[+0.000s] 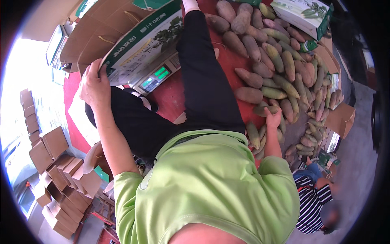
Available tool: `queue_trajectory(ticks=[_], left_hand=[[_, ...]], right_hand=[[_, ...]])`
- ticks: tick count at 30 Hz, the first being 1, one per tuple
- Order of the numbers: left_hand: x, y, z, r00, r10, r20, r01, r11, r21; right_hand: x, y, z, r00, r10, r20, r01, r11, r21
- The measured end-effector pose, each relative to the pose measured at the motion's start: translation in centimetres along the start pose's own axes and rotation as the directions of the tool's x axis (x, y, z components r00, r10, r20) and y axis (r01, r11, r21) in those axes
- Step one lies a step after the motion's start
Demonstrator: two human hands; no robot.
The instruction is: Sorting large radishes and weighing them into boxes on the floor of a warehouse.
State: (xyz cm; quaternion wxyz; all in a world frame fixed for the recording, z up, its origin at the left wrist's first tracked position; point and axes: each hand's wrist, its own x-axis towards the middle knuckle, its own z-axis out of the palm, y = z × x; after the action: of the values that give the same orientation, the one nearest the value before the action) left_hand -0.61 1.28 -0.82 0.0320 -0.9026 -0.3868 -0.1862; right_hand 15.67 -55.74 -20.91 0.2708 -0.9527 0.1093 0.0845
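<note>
Cardboard box (134, 44): one large brown box with a green-and-white printed side, tilted over the scale at the upper left of the head view.
Left hand (94, 83): raised and stretched out from the lower middle, forearm bare, fingers curled over the box's lower left corner, thumb on the near face; the hand grips the corner edge firmly.
Box against grip: the corner sits inside the closed fingers, and the rest of the box runs up and to the right from the hand.
Right hand (273, 118): reaching out to the right, fingers closed around the end of one greenish tuber (266, 110) at the near edge of the heap.
Tuber heap (280, 61): several dozen long brown and greenish tubers, too many to count exactly, lying on a red floor covering (170, 95).
Scale (156, 77): one, with a lit green display, just under the tilted box.
Second printed box (302, 14): one, at the top right beside the heap.
Small folded cartons (61, 171): more than a dozen, stacked at the lower left.
Other person (310, 199): one, in a striped top, at the lower right.
</note>
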Motion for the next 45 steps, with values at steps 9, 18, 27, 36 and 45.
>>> queue_trajectory(ticks=[9,18,27,36,45], left_hand=[[0.1,0.7,-0.8,1.000,-0.017,0.000,0.017,1.000,0.006],[0.1,0.9,-1.1,1.000,-0.008,0.015,0.008,1.000,-0.010],[0.1,0.4,-0.4,0.999,0.029,0.022,-0.030,0.999,0.012],[0.2,-0.1,-0.4,0.999,0.011,0.030,-0.011,1.000,0.002],[0.1,-0.1,0.3,0.999,0.049,0.021,-0.049,0.999,-0.007]], right_hand=[[2.4,-21.4,-6.7,0.864,-0.485,-0.137,0.488,0.737,0.467],[-3.9,-46.2,-8.3,0.388,-0.834,-0.393,0.643,-0.061,0.764],[-12.0,-56.5,3.8,0.064,-0.998,0.013,0.998,0.064,0.009],[-5.8,-47.9,3.5,0.202,-0.878,-0.434,0.946,0.061,0.317],[4.8,-20.7,5.2,0.868,-0.479,0.129,0.427,0.854,0.297]])
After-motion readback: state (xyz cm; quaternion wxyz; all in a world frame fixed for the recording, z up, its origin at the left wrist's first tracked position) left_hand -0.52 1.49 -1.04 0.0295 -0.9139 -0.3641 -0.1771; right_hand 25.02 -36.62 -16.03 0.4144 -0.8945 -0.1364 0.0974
